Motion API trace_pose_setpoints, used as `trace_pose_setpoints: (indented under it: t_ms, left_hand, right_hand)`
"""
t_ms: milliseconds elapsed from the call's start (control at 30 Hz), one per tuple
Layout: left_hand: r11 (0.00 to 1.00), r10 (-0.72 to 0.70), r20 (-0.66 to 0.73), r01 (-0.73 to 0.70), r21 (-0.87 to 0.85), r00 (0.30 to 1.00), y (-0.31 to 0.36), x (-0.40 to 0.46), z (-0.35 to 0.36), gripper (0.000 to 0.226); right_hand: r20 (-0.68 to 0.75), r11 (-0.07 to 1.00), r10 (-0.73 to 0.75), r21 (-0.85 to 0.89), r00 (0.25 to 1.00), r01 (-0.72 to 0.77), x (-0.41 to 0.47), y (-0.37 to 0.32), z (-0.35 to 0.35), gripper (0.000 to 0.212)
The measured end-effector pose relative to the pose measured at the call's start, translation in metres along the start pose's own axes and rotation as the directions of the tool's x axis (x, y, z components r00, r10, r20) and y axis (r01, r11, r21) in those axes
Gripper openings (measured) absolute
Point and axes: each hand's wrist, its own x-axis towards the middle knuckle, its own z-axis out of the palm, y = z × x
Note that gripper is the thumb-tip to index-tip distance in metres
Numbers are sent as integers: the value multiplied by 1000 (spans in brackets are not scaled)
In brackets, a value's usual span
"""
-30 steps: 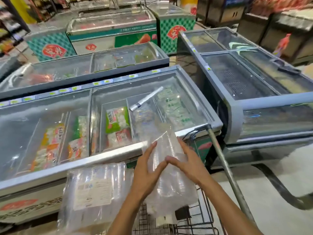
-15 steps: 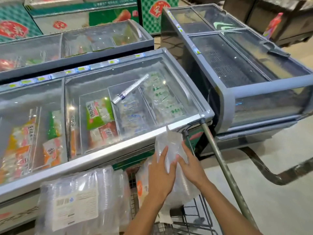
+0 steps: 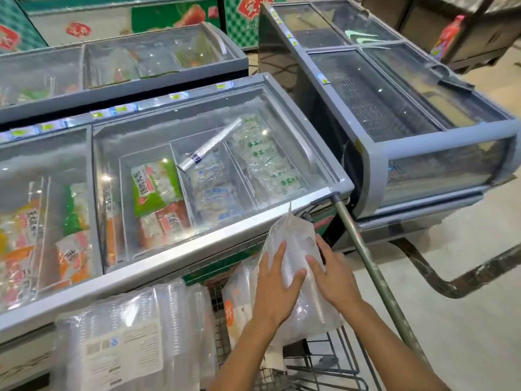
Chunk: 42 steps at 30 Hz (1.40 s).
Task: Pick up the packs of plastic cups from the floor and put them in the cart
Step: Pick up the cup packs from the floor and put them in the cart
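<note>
A clear pack of plastic cups (image 3: 296, 238) stands tilted over the wire cart (image 3: 332, 359), its top near the freezer's front edge. My left hand (image 3: 275, 289) presses flat on its left side and my right hand (image 3: 332, 275) holds its right side. Another pack with an orange mark (image 3: 236, 309) lies in the cart just left of it. A larger bundle of clear plastic cups with a white label (image 3: 132, 337) rests in the cart at the lower left. The cart's grey handle bar (image 3: 375, 275) runs diagonally to the right of my hands.
A glass-topped chest freezer (image 3: 174, 244) full of frozen food packs stands directly ahead of the cart. A second grey freezer (image 3: 423, 153) stands to the right, with more freezers behind. Bare concrete floor (image 3: 465, 334) with a dark curved strip lies at the right.
The pack between my hands has dropped lower, from in front of the freezer glass down into the cart. The view has tilted down and nearer to the cart.
</note>
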Motion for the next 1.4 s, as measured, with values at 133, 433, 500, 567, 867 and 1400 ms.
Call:
trace_pose_setpoints:
  t_ms: [133,433,500,567,867,1400]
  left_hand:
    - [999,41,-76,-42,-1,996,4,-14,-12,72]
    - [989,-47,-254,81,124,966,18,-69,-50,83]
    - [976,-66,-315,127,177,947,19,-91,-60,83]
    - [939,-73,-394,197,282,916,21,-116,-74,82]
    - [589,-23,-818,669,454,575,21,-285,-157,79]
    - [240,-136,-933,903,-356,-332,-7,-766,-70,73]
  right_hand:
    - [-29,999,-41,-17,999,41,-6,-5,-23,69]
    - [1,962,-271,-37,963,271,-21,-48,-35,77]
    - [19,938,-342,-49,940,342,-30,-63,-36,77]
    - [47,909,-406,-84,912,409,-40,-77,-37,80]
    - [248,553,-785,-130,567,823,-131,-180,14,83]
    - [389,8,-907,402,-163,916,-590,-215,157,86]
